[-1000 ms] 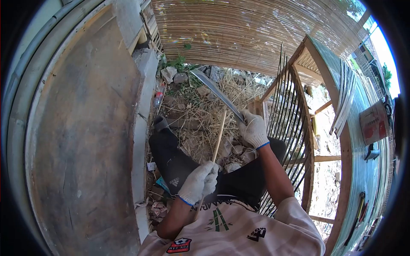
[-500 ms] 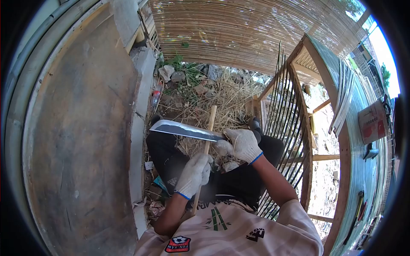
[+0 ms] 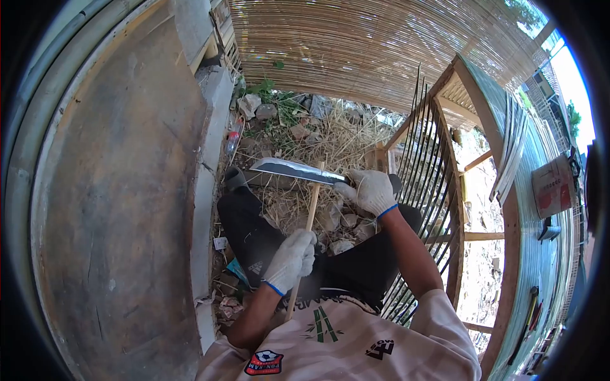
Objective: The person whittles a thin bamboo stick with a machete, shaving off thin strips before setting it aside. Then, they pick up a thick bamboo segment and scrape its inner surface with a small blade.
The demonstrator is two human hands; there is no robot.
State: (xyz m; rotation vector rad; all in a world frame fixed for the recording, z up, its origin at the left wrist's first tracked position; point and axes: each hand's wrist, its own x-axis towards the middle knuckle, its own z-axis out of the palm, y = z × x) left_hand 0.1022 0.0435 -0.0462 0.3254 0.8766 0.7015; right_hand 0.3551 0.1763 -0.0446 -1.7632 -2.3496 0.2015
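My left hand [image 3: 292, 257], in a white glove with a blue cuff edge, is closed around a pale wooden or bamboo stick [image 3: 312, 208]. The stick's lower end rests against my shirt and its far end points away from me. My right hand [image 3: 372, 190], gloved the same way, grips a machete [image 3: 293, 171] by its handle, which the fingers hide. Its long blade points left and lies across the stick close to the far end, with a bit of the stick showing beyond it.
Dry straw and stones [image 3: 343, 219] cover the ground between my legs. To the left stands a large wooden board [image 3: 121, 190]; on the right, a wooden frame [image 3: 454, 209] holds thin dark rods. A bamboo screen [image 3: 330, 51] closes the back. A box [image 3: 553, 184] sits far right.
My right hand and the machete have moved away from me along the stick to its far end. The left hand keeps nearly the same place.
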